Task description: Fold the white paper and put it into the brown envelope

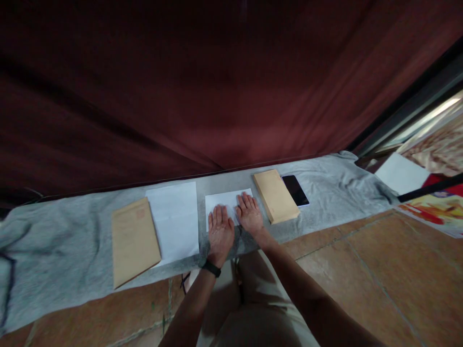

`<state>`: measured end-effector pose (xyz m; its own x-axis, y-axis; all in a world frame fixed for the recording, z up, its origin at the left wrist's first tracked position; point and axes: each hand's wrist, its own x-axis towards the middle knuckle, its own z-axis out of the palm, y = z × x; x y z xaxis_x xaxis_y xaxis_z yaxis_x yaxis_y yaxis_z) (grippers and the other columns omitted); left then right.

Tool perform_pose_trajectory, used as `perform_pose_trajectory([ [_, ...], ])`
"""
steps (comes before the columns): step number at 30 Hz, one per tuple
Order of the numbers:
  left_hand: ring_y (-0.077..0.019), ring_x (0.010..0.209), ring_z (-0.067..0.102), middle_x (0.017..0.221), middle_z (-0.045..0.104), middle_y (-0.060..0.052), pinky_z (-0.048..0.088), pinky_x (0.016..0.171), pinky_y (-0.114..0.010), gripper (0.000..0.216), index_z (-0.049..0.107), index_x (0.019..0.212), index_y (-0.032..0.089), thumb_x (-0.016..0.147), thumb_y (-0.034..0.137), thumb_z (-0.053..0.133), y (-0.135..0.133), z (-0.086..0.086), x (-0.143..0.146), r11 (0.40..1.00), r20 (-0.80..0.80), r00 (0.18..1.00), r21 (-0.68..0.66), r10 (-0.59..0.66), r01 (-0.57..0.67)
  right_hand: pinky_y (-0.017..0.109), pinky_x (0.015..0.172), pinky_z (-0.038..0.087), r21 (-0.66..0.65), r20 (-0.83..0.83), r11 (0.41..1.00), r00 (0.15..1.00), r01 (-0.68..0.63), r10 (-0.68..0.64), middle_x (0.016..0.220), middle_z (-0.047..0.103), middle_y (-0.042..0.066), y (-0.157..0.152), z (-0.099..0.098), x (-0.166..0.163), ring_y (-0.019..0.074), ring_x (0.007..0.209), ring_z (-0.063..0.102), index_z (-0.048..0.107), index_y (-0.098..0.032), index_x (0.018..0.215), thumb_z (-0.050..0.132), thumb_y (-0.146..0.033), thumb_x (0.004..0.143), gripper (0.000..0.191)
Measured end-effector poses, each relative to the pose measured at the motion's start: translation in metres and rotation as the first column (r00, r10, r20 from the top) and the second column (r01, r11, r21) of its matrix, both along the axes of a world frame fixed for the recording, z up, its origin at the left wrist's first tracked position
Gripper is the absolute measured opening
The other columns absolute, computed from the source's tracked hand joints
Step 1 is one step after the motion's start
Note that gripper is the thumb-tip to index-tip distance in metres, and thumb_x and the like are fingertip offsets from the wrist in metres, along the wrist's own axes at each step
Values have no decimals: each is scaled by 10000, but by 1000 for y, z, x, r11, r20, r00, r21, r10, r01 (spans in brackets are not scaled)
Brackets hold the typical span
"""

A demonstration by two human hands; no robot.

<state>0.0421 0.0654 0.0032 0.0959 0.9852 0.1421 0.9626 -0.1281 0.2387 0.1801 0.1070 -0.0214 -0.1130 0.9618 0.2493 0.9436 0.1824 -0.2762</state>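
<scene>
Pressing both palms flat, fingers spread, we rest left hand (220,232) and right hand (249,214) on folded white sheet (224,200) lying on grey cloth (65,250) (tan envelope (276,195) just right, phone (295,190) beyond).

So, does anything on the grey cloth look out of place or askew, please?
Nothing looks spilled or damaged. The grey cloth is rumpled at its right end, and the left brown envelope lies tilted, its corner overlapping the white sheet. Left hand and right hand lie flat on the small paper.
</scene>
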Motion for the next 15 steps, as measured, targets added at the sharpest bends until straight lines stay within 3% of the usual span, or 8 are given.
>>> perform_pose_trajectory([
  [4, -260, 1540, 260, 1627, 369, -118, 214, 1263, -493, 532, 426, 1522, 120, 1016, 242, 318, 36, 3, 17, 993, 18, 993, -6, -115, 116, 506, 1212, 266, 10, 9, 1000, 1000, -16, 16, 1613, 368, 162, -2, 0, 0, 282, 1504, 337, 437, -139, 1530, 400, -256, 1046, 499],
  [7, -272, 1541, 257, 1618, 374, -148, 217, 1259, -498, 541, 428, 1518, 97, 1026, 301, 330, 53, 0, 16, 997, 7, 997, 1, -78, 78, 506, 1209, 271, 28, 8, 999, 1000, -18, 17, 1599, 390, 177, -2, 1, -2, 285, 1499, 346, 450, -114, 1518, 387, -243, 1045, 495],
  [15, -266, 1541, 258, 1628, 333, -184, 211, 1259, -484, 606, 350, 1549, 58, 1040, 385, 323, 51, -14, -19, 996, -31, 997, 58, 68, -67, 505, 1195, 298, 58, -10, 998, 1000, 10, -10, 1607, 376, 179, -3, 0, -2, 299, 1492, 354, 435, -130, 1531, 394, -341, 1061, 516],
])
